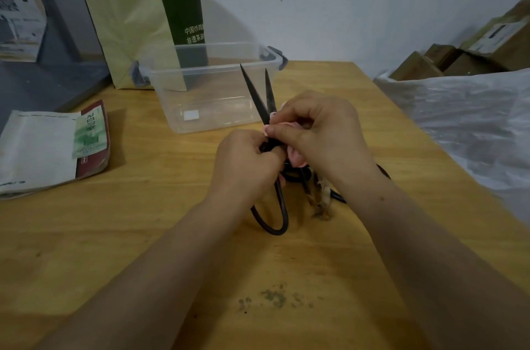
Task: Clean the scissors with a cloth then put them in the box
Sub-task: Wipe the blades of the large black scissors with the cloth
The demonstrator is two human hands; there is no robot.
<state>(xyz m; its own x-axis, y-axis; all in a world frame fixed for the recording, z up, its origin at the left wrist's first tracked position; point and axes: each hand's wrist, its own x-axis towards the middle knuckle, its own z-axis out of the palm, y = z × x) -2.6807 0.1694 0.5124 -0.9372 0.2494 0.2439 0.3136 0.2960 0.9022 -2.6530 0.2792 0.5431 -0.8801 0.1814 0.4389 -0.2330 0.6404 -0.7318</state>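
Black iron scissors (pixel 262 97) stand with their blades slightly apart, tips pointing up toward the clear plastic box (pixel 172 74). My left hand (pixel 246 163) grips them near the pivot, and one loop handle hangs below it. My right hand (pixel 315 131) pinches a pink cloth (pixel 296 159) against the blades close to the pivot. The cloth is mostly hidden by my fingers. The box, lidless with grey latches, sits just behind the hands with nothing visible inside.
The wooden table (pixel 143 220) holds a flat paper packet (pixel 48 149) at the left and a green-yellow paper bag (pixel 137 25) behind the box. A frayed cord (pixel 322 200) lies under my right wrist. White plastic sheeting (pixel 464 120) and cardboard boxes (pixel 459 57) crowd the right edge.
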